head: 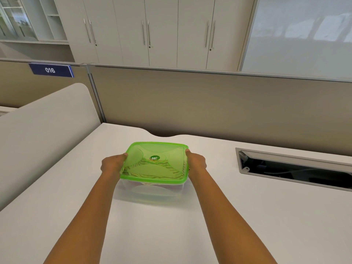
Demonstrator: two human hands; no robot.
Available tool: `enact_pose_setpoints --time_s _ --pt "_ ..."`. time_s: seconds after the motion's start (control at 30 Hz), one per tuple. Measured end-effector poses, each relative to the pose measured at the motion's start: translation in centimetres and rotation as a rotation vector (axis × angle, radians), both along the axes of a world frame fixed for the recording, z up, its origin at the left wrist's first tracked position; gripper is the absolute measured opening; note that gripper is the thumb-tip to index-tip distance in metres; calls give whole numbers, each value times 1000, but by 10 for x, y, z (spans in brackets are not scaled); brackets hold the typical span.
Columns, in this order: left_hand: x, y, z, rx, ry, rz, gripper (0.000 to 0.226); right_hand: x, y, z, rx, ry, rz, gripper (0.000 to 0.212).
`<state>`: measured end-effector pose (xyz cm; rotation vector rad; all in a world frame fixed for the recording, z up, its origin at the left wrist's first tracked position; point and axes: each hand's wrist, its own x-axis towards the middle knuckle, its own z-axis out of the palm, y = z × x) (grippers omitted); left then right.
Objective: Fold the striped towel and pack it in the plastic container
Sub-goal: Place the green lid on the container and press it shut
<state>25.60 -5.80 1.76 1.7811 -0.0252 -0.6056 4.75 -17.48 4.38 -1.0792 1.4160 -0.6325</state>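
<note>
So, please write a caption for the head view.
Both hands grip the green-lidded container.

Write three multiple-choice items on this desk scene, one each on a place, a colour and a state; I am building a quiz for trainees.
1. Where is the striped towel?
A. Inside the plastic container
B. On the desk beside it
C. Draped over the partition

2. What colour is the lid?
A. Blue
B. Red
C. Green

3. How is the container held?
A. Untouched
B. One hand on each side
C. Both hands on top

Answers: 1 A, its stripes show through the lid. 2 C, it is translucent green. 3 B, the left hand and right hand grip opposite edges.
</note>
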Motion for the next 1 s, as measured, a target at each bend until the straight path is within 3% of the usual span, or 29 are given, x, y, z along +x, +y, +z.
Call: enact_pose_setpoints --time_s 0.13,0.33,0.57,0.73,1.0 --pt "2 -1 -2 -4 12 29 54 3 -2 -3 -75 89 25 37" --pt "0 -4 0 28 -11 60 57 5 0 -4 -72 44 -20 32" --pt "-29 1 3 21 -278 71 36 3 9 -10 -161 56 -33 33" --pt "-39 3 4 42 -400 53 39 -4 16 -11 -255 53 -71 36" --pt "-46 17 -3 13 -518 22 32 -29 35 -13 -404 23 65 29"
